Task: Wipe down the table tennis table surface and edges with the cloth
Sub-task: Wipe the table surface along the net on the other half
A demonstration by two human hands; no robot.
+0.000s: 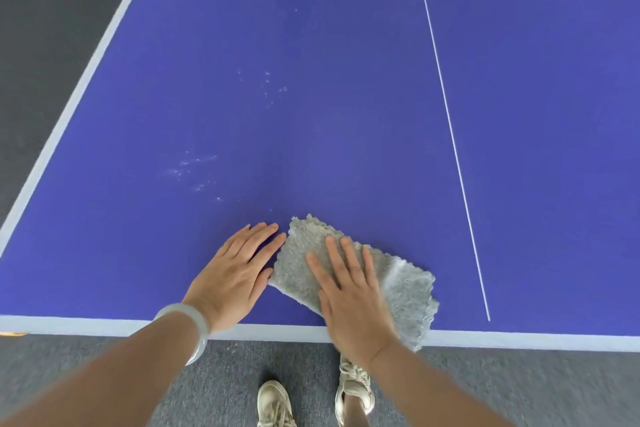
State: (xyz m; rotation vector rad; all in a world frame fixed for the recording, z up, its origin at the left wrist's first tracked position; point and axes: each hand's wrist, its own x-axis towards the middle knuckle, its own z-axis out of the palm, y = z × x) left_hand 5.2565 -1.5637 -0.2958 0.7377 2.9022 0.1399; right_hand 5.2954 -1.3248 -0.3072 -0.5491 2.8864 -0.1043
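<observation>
While lying folded on the blue bench (pixel 311 114) at its near white edge (pixel 104 324), the grey cloth (pixel 408 291) is pressed flat under the right hand (pixel 353 302), fingers (pixel 334 253) straight. The left hand (pixel 235 277) rests flat just beside it, fingers straight, holding nothing.

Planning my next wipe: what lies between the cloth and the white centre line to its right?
Only bare blue tabletop lies between the cloth and the centre line, as the head view shows.
</observation>
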